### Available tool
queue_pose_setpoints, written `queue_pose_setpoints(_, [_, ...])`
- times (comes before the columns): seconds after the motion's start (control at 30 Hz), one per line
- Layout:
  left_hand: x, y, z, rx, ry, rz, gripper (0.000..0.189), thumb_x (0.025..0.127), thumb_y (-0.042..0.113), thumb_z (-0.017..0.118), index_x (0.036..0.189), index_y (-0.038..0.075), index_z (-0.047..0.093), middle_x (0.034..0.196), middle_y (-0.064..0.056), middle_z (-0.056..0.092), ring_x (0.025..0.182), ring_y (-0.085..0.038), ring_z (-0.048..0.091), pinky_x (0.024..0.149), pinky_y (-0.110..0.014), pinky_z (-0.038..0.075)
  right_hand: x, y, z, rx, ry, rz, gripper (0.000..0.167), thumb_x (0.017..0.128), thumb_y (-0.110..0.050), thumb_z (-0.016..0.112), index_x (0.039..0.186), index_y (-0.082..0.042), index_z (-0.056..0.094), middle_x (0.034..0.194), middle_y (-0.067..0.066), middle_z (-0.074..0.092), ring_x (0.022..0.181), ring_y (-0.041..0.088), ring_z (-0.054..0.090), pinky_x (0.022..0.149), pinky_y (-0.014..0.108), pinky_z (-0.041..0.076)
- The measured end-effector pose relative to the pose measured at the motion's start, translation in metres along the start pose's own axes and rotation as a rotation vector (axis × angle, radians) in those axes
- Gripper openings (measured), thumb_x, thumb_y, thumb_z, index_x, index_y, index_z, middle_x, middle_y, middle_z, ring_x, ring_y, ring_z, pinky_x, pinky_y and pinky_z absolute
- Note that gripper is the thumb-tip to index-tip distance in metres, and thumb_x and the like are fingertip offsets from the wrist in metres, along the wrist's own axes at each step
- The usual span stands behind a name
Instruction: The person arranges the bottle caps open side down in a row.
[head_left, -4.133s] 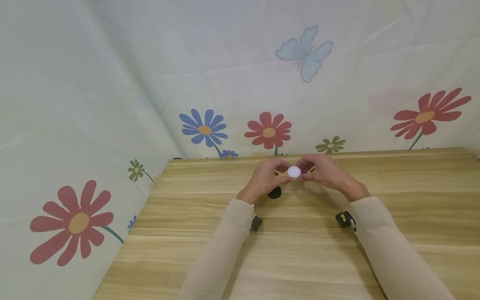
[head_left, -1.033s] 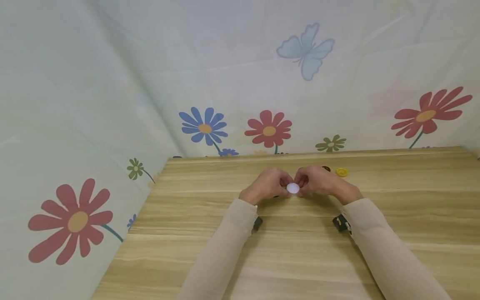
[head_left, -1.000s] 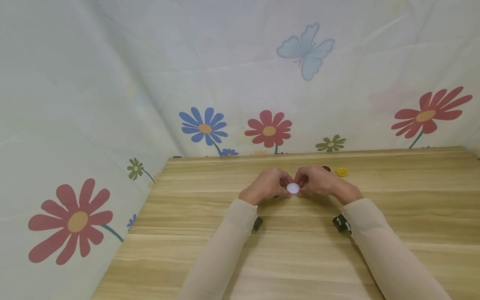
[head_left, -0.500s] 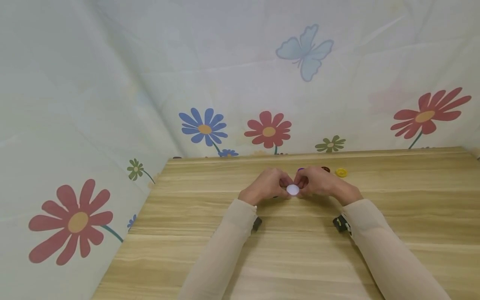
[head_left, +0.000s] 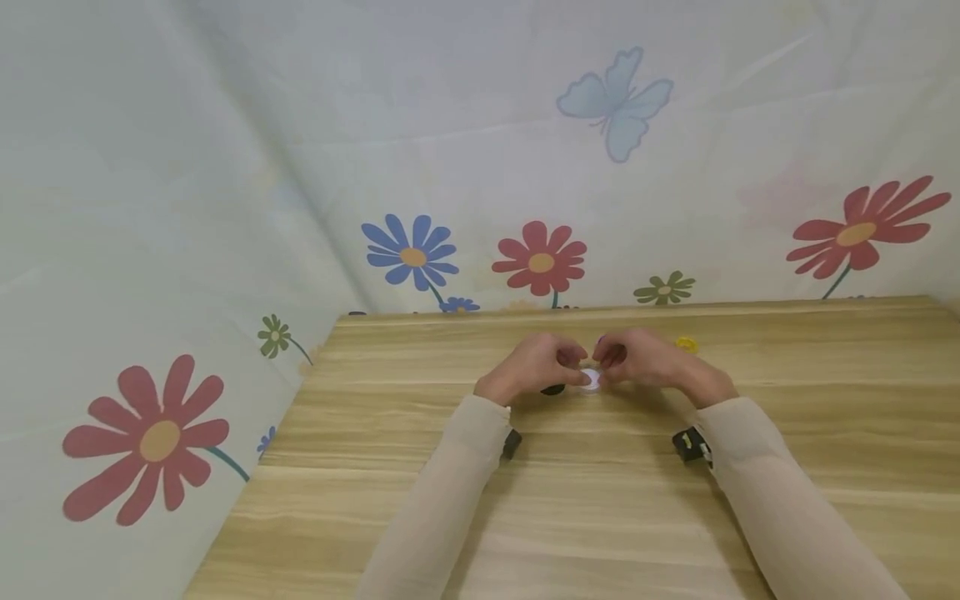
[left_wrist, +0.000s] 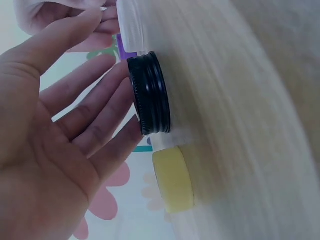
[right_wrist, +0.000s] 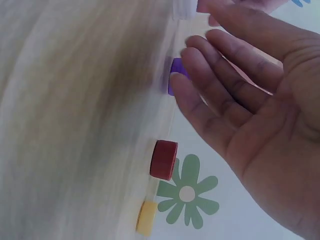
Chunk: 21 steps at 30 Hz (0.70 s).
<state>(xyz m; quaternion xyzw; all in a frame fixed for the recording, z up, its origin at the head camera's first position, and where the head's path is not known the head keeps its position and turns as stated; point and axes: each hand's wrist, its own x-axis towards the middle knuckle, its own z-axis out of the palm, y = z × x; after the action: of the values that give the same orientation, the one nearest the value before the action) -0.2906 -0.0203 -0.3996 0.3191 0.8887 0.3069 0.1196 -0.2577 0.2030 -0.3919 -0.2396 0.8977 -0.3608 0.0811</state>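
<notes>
A white disc-shaped cap (head_left: 591, 380) sits on the wooden table between my two hands in the head view. My left hand (head_left: 534, 367) is at its left, fingers loosely spread, thumb tip over the cap's edge. On the other side is my right hand (head_left: 643, 358), its fingers relaxed and gently bent, thumb by the cap. Neither hand visibly grips it; whether the thumbs touch it I cannot tell. A black ridged lid (left_wrist: 150, 95) stands close by my left fingertips. Behind my right fingers a purple cap (right_wrist: 176, 67) is partly hidden.
In the left wrist view a yellow cap (left_wrist: 173, 180) stands beyond the black lid. The right wrist view has a dark red cap (right_wrist: 164, 160) and another yellow cap (right_wrist: 146, 218) in line. A flower-printed cloth (head_left: 450, 150) hangs behind the table (head_left: 570, 500).
The white cap, first held raised between both hands, has come nearer and down onto the table. My fingers have just loosened and parted from it. More of the black lid shows now.
</notes>
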Motion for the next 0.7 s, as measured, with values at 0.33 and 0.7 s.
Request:
queue_pose_setpoints(0.33, [0.011,0.004,-0.001,0.000,0.169,0.014,0.044,0.097,0.024,0.081,0.136,0.006,0.071,0.128,-0.007,0.073,0.117,-0.020,0.068,0.097,-0.025,0.054,-0.007,0.005,-0.011,-0.018,0.179,-0.010,0.026,0.095,-0.005,0.079,0.115,0.008,0.070,0.107,0.020,0.072,0.098,0.034,0.068,0.087,0.049,0.056])
queue_pose_setpoints(0.7, [0.027,0.013,0.009,0.014,0.209,0.004,0.045,0.096,0.018,0.083,0.136,0.003,0.070,0.128,-0.010,0.074,0.115,-0.021,0.069,0.095,-0.024,0.054,-0.010,0.011,-0.019,-0.045,0.242,0.042,0.036,0.095,-0.007,0.079,0.122,0.013,0.066,0.119,0.031,0.069,0.106,0.044,0.069,0.092,0.057,0.057])
